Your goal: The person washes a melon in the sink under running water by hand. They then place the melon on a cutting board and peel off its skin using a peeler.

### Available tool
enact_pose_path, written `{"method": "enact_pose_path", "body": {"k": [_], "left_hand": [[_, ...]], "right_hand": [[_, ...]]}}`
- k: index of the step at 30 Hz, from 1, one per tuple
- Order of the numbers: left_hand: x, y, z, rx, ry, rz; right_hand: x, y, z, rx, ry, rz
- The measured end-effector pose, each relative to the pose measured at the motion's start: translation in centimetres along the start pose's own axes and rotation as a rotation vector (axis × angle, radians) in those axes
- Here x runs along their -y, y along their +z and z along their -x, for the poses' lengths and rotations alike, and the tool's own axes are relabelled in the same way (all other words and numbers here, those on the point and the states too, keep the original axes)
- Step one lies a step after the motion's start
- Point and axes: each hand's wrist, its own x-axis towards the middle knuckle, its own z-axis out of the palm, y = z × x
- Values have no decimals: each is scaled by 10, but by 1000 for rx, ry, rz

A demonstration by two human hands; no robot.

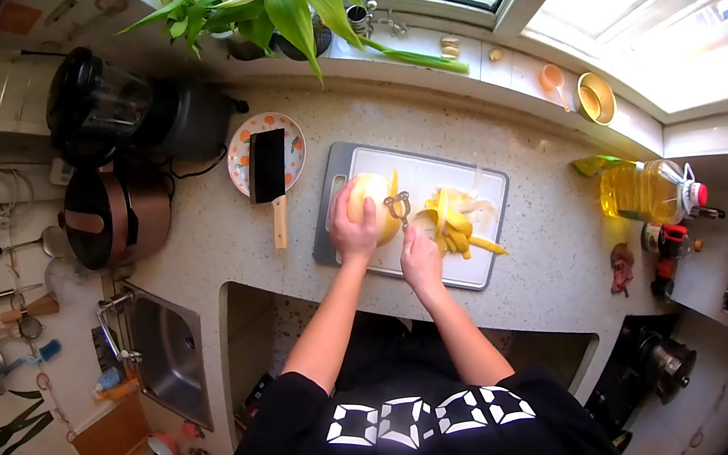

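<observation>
My left hand grips a large, rounded, pale yellow melon-like fruit from its left side, over a white cutting board with a grey edge. A metal peeler is in my right hand, the fingers closed round its handle. Its head is at the fruit's right side, where a strip of yellow peel stands up. More yellow peelings lie heaped on the board, just right of the peeler. I cannot make out the fruit's exact kind.
Left of the board, a cleaver rests across a patterned plate. A sink, rice cooker and blender are further left. An oil bottle stands right. A leafy plant overhangs the windowsill.
</observation>
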Motion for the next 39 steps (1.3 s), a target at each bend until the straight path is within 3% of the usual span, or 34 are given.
{"method": "enact_pose_path", "body": {"k": [6,18,27,33,39], "left_hand": [[-3,2,0,8,-88,-21],[-6,22,6,-194,-318,-38],[-10,25,9,-210,-353,-55],[0,19,9,-125,-100,-74],[-3,16,-2,-86,-199,-27]], "right_hand": [[-1,2,18,48,102,27],[-16,13,47,60,149,39],[-28,17,53,48,145,-72],[-39,0,58,59,148,-160],[-55,-56,43,55,121,-85]]}}
